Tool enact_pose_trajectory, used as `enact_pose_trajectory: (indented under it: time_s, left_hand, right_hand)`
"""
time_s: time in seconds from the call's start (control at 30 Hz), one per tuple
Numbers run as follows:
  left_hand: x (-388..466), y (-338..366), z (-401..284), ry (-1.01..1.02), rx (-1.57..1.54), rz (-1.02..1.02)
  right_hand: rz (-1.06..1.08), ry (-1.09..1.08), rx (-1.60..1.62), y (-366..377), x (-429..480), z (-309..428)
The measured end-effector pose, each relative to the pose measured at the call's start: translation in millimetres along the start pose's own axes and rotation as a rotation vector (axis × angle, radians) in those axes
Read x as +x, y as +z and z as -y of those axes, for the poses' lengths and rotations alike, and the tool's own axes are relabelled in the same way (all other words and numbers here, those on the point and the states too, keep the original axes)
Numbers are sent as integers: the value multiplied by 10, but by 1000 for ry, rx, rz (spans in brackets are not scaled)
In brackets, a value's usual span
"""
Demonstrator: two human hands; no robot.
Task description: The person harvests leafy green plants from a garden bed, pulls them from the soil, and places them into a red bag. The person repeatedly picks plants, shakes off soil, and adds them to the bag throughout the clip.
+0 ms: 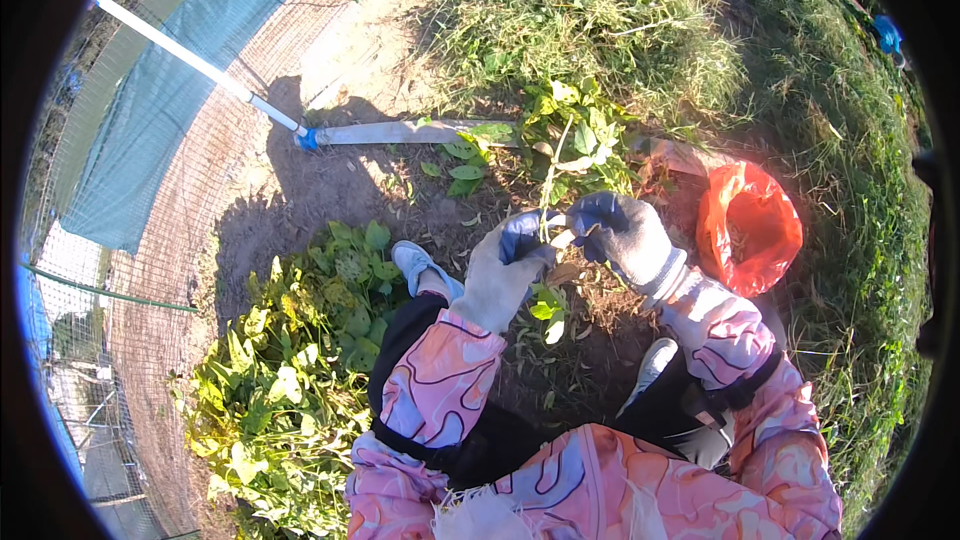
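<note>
My left hand, in a white glove with a dark blue palm, grips a pale plant stem with several dry pods on it. Just to its right, my right hand, gloved alike, pinches a pale pod beside the stem. Part of the pod is hidden by the fingers. Green and yellowing leaves spread beyond both hands. Below them hangs a small leafy shoot. To the right of my right hand, an orange-red plastic bag stands on the ground with its mouth open.
A leafy bush grows at my left. A white pole with a blue fitting meets a pale strip on the ground. Netting runs along the left. Cut grass lies ahead. My shoes flank bare soil.
</note>
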State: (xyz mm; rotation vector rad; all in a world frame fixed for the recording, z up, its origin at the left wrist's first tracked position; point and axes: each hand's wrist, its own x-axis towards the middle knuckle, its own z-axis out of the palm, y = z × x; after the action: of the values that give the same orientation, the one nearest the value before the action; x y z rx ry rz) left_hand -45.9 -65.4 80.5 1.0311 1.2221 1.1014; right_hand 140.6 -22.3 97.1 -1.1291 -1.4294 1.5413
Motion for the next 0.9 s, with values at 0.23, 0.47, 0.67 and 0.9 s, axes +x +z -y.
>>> enact_pose_trajectory:
  time_s: [0.23, 0.47, 0.67, 0.9]
  left_hand:
    - [-3, -2, -24, -15, -85, 28]
    - [-13, 25, -36, -61, -61, 32]
    - [61, -120, -85, 74, -330, -183]
    - [92, -133, -15, 104, -421, -144]
  right_hand:
    - [94, -124, -97, -41, -1, -36]
    - [127, -190, -33, -90, 47, -159]
    - [136, 2, 54, -96, 80, -139]
    - [400, -315, -110, 65, -95, -58]
